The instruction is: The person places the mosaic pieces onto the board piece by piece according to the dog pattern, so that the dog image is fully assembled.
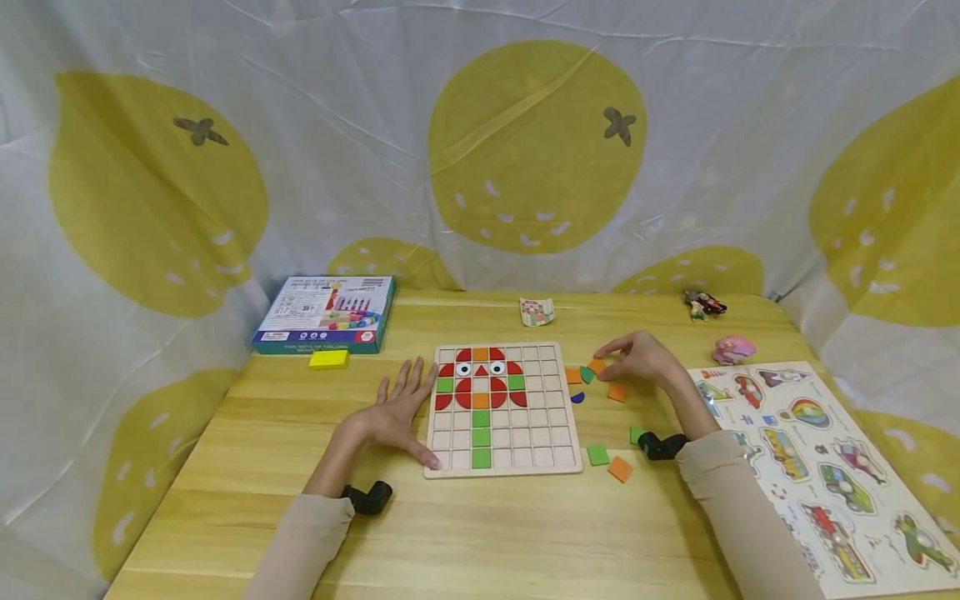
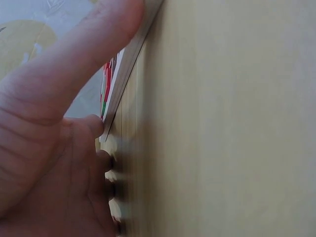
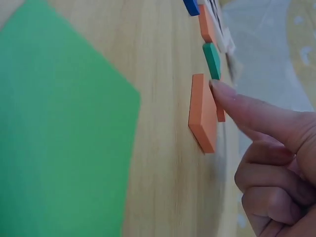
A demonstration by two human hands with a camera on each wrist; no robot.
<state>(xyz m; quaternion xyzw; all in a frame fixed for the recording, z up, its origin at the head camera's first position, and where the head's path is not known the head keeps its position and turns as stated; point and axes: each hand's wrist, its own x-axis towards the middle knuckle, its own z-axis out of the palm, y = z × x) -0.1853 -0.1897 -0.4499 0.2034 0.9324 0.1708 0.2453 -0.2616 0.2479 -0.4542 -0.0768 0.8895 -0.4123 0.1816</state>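
Note:
A wooden grid board [image 1: 538, 435] lies at the middle of the table. Its tiles form a red, orange and green figure with two eyes above a green column. My left hand [image 1: 396, 411] rests at its left edge, fingers spread and thumb at the near corner. To the board's right, my right hand [image 1: 643, 357] pinches a small orange square tile [image 1: 597, 365] between thumb and index finger, the other fingers curled. A teal piece [image 1: 587, 375] lies against that tile. Another orange tile [image 3: 201, 113] stands close to the thumb in the right wrist view.
Loose orange [image 1: 619, 469], green [image 1: 597, 454] and blue pieces [image 1: 577, 397] lie right of the board. A picture card [image 1: 537, 312] lies behind it. A boxed set [image 1: 326, 314] and yellow block [image 1: 328, 359] are at left. A vehicle puzzle [image 1: 813, 442] and pink toy [image 1: 733, 349] are at right.

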